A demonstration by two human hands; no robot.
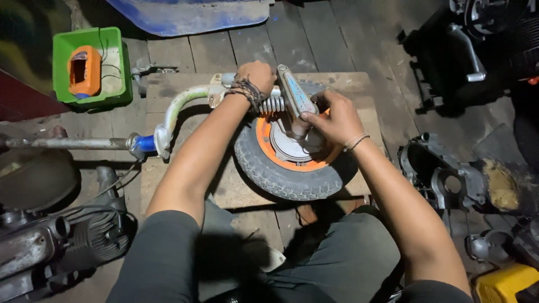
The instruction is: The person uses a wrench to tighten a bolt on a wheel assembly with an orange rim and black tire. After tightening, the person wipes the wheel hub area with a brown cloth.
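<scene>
Head view, looking down on a small wheel [292,160] with a grey treaded tyre and an orange rim, lying flat on a wooden board [236,188] set on a dark plank floor [314,39]; a grey hub [289,147] sits at the wheel's centre; a pale blue-grey arm [296,95] with a coil spring [273,104] beside it crosses above the wheel and joins a curved, pale green fork tube [182,104] that runs off to the left, ending at a blue-sleeved shaft [84,142]. Left hand [255,77], with dark cords at the wrist, is closed over the tube just beside the spring; right hand [332,116], with a thin band at the wrist, has its fingers curled on the lower end of the blue-grey arm, over the hub; the two hands are apart, one at each side of the arm. Person's grey-trousered knees [337,258] lie below the board. Green plastic box [91,67] holding an orange part stands at upper left; a finned engine [62,235] lies at lower left; a grey metal casing [449,179] lies at right; a yellow object [505,283] shows at the lower right corner; a blue panel [191,15] lies at the top edge.
</scene>
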